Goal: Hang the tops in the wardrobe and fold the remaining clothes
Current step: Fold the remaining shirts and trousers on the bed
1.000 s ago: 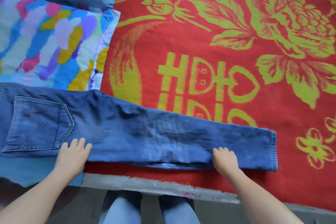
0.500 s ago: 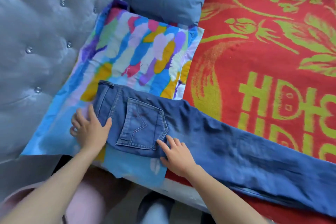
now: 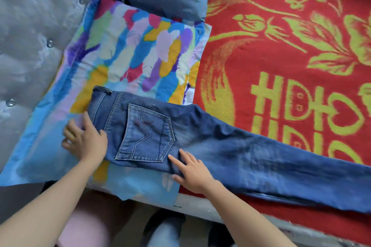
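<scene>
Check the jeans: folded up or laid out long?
Laid out long, no cross fold. The jeans stretch from the colourful pillow onto the red blanket; left hand and right hand rest near the waist.

a single wide-angle view, worn on the person's head, looks forward and steeply down over the near bed edge [image 3: 200, 204]. it sits close: both forearms enter from the bottom corners, with the left hand [image 3: 86, 142] and right hand [image 3: 192, 172] low in the frame. the jeans [image 3: 230, 146] run from the middle out past the right border. the tufted headboard [image 3: 30, 36] fills the upper left and the red blanket [image 3: 281, 62] the right. the person's own legs [image 3: 166, 232] show blurred at the bottom.
</scene>
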### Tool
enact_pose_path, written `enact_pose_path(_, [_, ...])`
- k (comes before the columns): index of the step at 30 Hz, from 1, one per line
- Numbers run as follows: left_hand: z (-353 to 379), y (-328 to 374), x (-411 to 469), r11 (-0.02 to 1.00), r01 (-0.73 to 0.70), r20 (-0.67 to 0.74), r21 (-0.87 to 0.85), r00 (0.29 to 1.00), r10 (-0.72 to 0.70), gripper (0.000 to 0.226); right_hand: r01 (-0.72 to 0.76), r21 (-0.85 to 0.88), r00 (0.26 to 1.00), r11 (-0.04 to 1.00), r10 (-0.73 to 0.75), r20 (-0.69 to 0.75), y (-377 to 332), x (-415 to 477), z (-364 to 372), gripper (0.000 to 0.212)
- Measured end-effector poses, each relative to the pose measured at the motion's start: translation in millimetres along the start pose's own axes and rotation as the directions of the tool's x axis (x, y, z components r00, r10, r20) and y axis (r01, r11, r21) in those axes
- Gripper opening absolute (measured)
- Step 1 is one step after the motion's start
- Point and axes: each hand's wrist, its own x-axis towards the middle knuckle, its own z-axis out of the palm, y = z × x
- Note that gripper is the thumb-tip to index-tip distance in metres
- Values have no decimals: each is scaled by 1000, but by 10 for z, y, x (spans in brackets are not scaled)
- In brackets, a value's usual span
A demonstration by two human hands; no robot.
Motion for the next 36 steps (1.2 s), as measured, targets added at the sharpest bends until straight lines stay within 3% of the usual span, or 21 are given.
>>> enact_pose_path(1, [44, 149, -107, 989, -150, -21, 5, 988, 151, 69, -58, 38, 998, 998, 59, -22, 100, -44, 3, 68])
enact_pose_path(3, [220, 547, -397, 896, -443, -24, 36, 896, 444, 81, -221, 100, 974, 970, 225, -35, 449, -263, 52, 57])
enact_pose_path(5, [425, 971, -782, 786, -617, 44, 47, 787, 615, 89, -394, 99, 916, 914, 399, -42, 909, -592, 133, 53])
enact_pose_path(7, [622, 1328, -1206, 703, -710, 174, 41, 698, 695, 91, -552, 118, 830, 826, 557, -16, 1340, -961, 231, 50])
enact_pose_path(10, [940, 1732, -1945, 522, -852, 412, 49, 493, 766, 88, -704, 160, 705, 692, 708, 44, 2013, -1621, 499, 45])
enact_pose_path(13, [1219, 1945, -2525, 355, -934, 546, 22, 309, 779, 83, -718, 95, 694, 689, 719, 27, 2519, -2151, 757, 51])
enact_pose_path(15, [1347, 2037, -2783, 319, -948, 611, -5, 250, 751, 82, -724, 65, 681, 686, 727, -86, 2701, -2344, 818, 41])
enact_pose_path(16, [1400, 2096, -2919, 306, -952, 628, -17, 228, 744, 83, -770, 74, 618, 633, 770, -156, 2807, -2452, 825, 29])
enact_pose_path(17, [1466, 2194, -3072, 296, -955, 647, -36, 203, 735, 88, -827, 174, 520, 535, 845, -127, 2958, -2584, 820, 21])
enact_pose_path(19, [1541, 2353, -3251, 290, -955, 674, -56, 178, 717, 101, -848, 481, 252, 222, 968, -2, 3284, -2747, 803, 27])
enact_pose_path(21, [1637, 2501, -3430, 304, -952, 669, -35, 204, 715, 107, -644, 765, 38, -27, 997, 67, 3691, -2917, 797, 30])
enact_pose_path(23, [1640, 2657, -3583, 307, -951, 717, -17, 203, 667, 104, -268, 943, -66, -197, 980, 186, 4046, -3027, 761, 44])
enact_pose_path(24, [1645, 2735, -3657, 318, -948, 742, 1, 214, 635, 96, -38, 958, -80, -284, 957, 280, 4226, -3064, 760, 54])
enact_pose_path(26, [1701, 2784, -3776, 346, -937, 851, 38, 212, 480, 75, 373, 807, -10, -457, 868, 496, 4476, -3085, 766, 64])
enact_pose_path(28, [1702, 2835, -3806, 403, -914, 930, 51, 190, 314, 70, 559, 629, 119, -541, 802, 585, 4611, -3080, 762, 41])
enact_pose_path(29, [1714, 2856, -3804, 427, -903, 936, 45, 188, 299, 69, 588, 595, 137, -549, 792, 595, 4627, -3068, 721, 26])
enact_pose_path(31, [1712, 2884, -3743, 524, -851, 943, 5, 178, 281, 65, 595, 645, 64, -479, 829, 556, 4597, -3007, 550, 17])
enact_pose_path(33, [1696, 2903, -3646, 727, -680, 943, -94, 172, 283, 60, 576, 776, -52, -257, 936, 348, 4415, -2932, 258, 17])
enact_pose_path(35, [1610, 2972, -3551, 931, -250, 911, -266, 251, 327, 56, 436, 898, -138, 64, 990, -4, 4016, -2825, -63, 26])
enact_pose_path(36, [1548, 3038, -3517, 939, 24, 895, -343, 312, 319, 48, 346, 910, -137, 229, 972, -192, 3759, -2756, -139, 31])
